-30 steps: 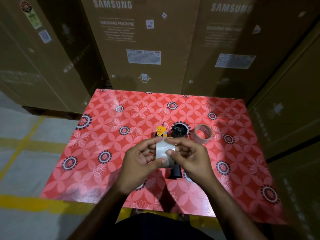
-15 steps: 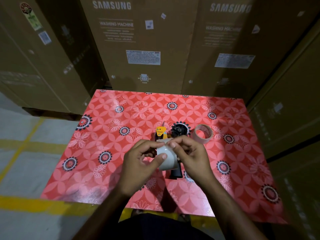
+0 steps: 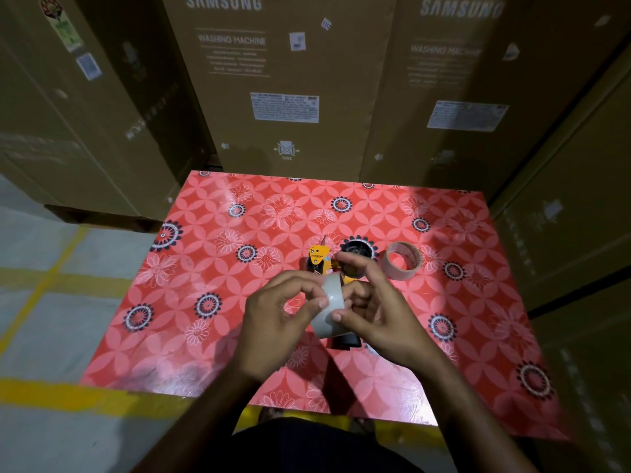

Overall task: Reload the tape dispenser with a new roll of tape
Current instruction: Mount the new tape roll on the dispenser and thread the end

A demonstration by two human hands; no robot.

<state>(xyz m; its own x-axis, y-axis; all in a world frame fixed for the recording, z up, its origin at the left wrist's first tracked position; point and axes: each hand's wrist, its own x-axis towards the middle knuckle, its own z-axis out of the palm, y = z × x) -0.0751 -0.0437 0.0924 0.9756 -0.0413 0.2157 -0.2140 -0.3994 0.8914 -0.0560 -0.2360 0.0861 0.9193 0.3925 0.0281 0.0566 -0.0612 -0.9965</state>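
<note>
Change since a moment ago: the new roll of tape (image 3: 329,307) sits more tilted between the hands than half a second back, its broad pale face turned up and to the left; the right index finger has lifted off it and now arches over the dispenser.
Left hand (image 3: 276,315): grasping the roll, thumb pressed on its outer face, fingers curled round the far edge.
Right hand (image 3: 374,314): pinching the roll's near-right edge with thumb and lower fingers; index finger raised and bent.
New roll of tape: held above the table's middle, just in front of the dispenser; a smooth, greyish-white, glossy band, wide and round.
Tape dispenser (image 3: 319,259): lies on the table under and beyond the hands; orange plastic plate, black spoked hub, a dark handle end (image 3: 346,340) poking out below the roll. It has no roll on the hub.
Old core (image 3: 400,260): a thin tan ring, flat on the table just right of the hub.
Table (image 3: 211,268): shiny red cloth printed with white flowers and dark rosettes.
Cardboard boxes (image 3: 283,80): matte brown, printed, standing behind the table.
</note>
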